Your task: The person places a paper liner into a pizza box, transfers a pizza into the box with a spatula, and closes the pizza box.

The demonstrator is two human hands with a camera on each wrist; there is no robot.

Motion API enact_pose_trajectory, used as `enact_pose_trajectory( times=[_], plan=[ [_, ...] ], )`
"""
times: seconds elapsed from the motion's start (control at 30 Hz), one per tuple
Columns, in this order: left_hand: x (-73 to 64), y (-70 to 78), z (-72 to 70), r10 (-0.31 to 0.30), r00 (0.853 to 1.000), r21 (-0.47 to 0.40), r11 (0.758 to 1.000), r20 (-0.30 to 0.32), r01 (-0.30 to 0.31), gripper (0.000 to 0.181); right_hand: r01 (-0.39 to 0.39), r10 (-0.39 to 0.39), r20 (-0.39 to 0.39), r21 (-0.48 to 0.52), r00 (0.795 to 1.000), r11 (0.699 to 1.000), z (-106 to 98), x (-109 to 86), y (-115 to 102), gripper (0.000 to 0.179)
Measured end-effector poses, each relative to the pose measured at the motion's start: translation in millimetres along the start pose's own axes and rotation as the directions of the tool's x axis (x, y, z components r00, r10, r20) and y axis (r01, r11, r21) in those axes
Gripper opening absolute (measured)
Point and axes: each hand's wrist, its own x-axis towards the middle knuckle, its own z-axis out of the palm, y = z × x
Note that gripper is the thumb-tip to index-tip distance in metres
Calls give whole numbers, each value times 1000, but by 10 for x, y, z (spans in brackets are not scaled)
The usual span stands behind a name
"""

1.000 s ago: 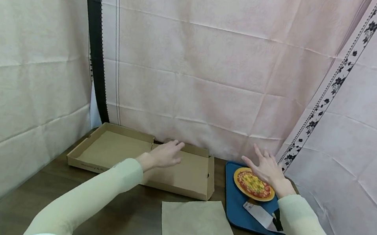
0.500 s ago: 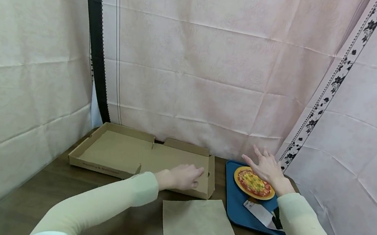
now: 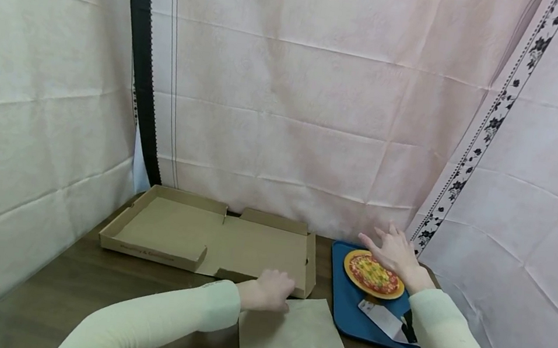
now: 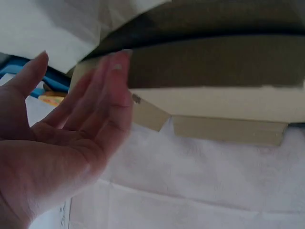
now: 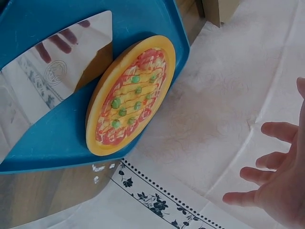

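My left hand point(image 3: 271, 292) is at the front edge of an unfolded cardboard box point(image 3: 263, 242), near the top of a sheet of brown paper point(image 3: 301, 341). In the left wrist view its fingers point(image 4: 116, 81) are nearly straight and hold nothing; whether they touch the box cannot be told. My right hand point(image 3: 395, 255) hovers with spread fingers above a blue tray point(image 3: 344, 318). On that tray lie a pizza point(image 3: 374, 275), which looks like a toy, and a cake server point(image 3: 386, 322) with a wide metal blade. The right wrist view shows nothing in the right hand.
The wooden table point(image 3: 146, 297) carries the box at the back left, the paper at the front and the tray at the right. Pale cloth point(image 3: 289, 93) hangs behind and on both sides, close to the box and tray.
From above the box's middle, my left hand has moved right and nearer to me, to the box's front edge by the paper. My right hand has stayed almost still over the tray.
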Motion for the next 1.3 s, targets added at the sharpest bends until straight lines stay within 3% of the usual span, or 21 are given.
enact_pose_trajectory(
  times=[0.27,0.5,0.8,1.13,1.3],
  plan=[
    [-24,37,114,-83,991,3,997,104,83,34,18,-18,-14,-6,1000,1000,9,-7,-17,81],
    [-20,57,153,-57,990,-50,997,132,64,25,22,-22,-28,-10,999,1000,22,0,-11,82],
    [6,70,145,-37,983,-69,996,182,51,31,21,-21,-37,-1,999,1000,66,-3,-4,81],
    [49,89,142,-81,974,1,997,211,82,29,21,-21,-34,17,999,1000,17,12,-31,80],
    [50,109,161,-126,964,-1,992,235,130,40,18,-17,-22,9,1000,1000,20,13,-37,81]
  ],
)
